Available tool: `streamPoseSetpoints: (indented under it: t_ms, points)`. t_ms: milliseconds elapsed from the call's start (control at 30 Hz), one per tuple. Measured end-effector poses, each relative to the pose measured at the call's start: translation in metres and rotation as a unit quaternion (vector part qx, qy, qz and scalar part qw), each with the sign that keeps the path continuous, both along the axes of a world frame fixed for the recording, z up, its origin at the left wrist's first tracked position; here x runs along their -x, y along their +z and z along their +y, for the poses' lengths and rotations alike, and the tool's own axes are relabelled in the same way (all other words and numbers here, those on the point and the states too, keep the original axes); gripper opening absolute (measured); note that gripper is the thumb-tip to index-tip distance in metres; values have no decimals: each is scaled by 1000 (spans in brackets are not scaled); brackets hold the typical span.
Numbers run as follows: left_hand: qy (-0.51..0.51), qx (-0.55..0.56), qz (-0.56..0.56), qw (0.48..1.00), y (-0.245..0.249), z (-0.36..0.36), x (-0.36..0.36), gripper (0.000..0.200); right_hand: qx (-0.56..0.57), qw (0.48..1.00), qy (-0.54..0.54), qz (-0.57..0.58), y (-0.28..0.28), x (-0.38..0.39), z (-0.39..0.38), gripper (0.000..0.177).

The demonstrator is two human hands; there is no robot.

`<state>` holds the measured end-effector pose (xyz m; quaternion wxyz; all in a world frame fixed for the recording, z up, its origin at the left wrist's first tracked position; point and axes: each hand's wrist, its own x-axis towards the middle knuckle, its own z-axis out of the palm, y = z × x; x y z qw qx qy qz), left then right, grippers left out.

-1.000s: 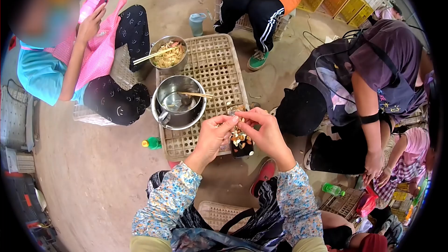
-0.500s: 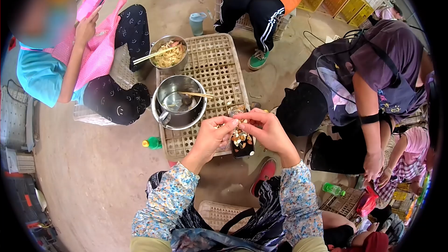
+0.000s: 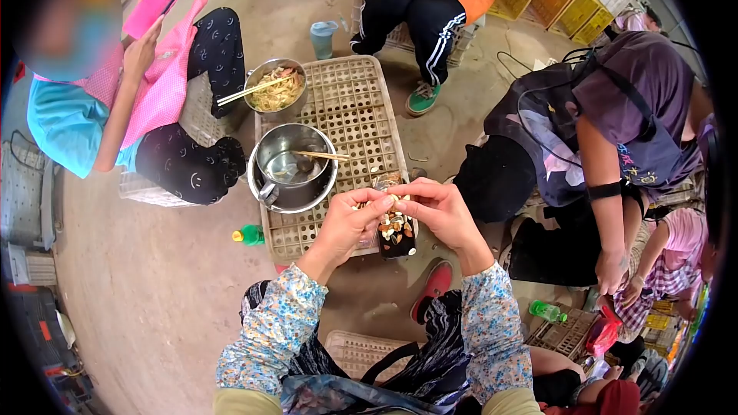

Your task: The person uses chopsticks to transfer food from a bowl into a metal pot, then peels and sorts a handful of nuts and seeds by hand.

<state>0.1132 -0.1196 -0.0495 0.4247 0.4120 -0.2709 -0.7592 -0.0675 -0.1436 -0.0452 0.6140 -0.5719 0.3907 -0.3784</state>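
Observation:
Both hands meet fingertip to fingertip over the near right corner of an upturned plastic crate (image 3: 356, 92). My left hand (image 3: 350, 219) is pinched closed, and my right hand (image 3: 438, 211) is pinched against it. A small pale piece (image 3: 396, 198) shows between the fingertips; it looks like a nut or shell. Just below them lies a dark phone-like slab (image 3: 397, 246) with several nuts or shells (image 3: 394, 227) on it. Clear plastic packaging (image 3: 387, 180) sits behind the fingers. To the left stands a metal pot (image 3: 292, 192) with a smaller pot and chopsticks in it.
A noodle bowl (image 3: 277, 88) with chopsticks sits at the crate's far left corner, a blue cup (image 3: 323, 40) beyond. A green bottle (image 3: 249, 235) is on the floor at left. One seated person holds a pink phone (image 3: 154, 8); another person leans over at right (image 3: 576, 123).
The pale piece between my fingertips shows more clearly. At left, the seated person's pink phone has turned and shows more of its back. My hands have hardly moved.

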Motion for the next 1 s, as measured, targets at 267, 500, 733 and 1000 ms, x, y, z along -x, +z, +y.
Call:
streamPoseSetpoints:
  t_ms: [267,500,733,1000]
  points:
    - [11,-12,-19,1000,-1,0,4,16,-26,999,-20,21,-1,1,4,20]
    - [28,-7,-55,998,-3,-1,9,18,89,989,-37,113,7,1,7,20]
    - [23,7,-59,998,-5,-1,9,20,-54,997,-51,38,-2,3,9,23]
    - [20,15,-62,998,-7,0,8,20,14,998,-54,41,-4,0,11,22]
